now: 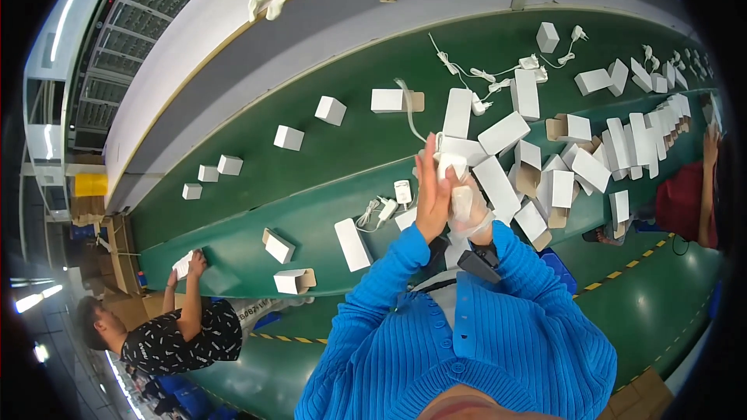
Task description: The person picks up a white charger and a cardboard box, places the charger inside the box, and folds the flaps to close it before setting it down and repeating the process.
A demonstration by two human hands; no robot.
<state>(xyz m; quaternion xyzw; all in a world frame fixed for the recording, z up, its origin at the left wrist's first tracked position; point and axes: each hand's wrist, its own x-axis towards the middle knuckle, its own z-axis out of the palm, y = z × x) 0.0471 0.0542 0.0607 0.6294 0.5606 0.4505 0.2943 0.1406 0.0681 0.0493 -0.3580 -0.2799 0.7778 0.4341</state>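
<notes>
While the left hand's (430,201) fingers clamp it, one white adapter (451,163) sits just right of them, long axis unclear; clear-gloved right hand (471,216) close beside, finger closure indeterminable.

Holding the blue-sleeved left forearm (387,271) and right forearm (520,260) forward of the body, angled inward toward each other. Pointing the left hand (433,198) away from the body, with fingers (428,162) nearly straight. Holding the right hand (471,222) just beside it, partly veiled, too unclear for finger pose.

The boxes (353,245) are white, the worktop (237,227) green.
</notes>
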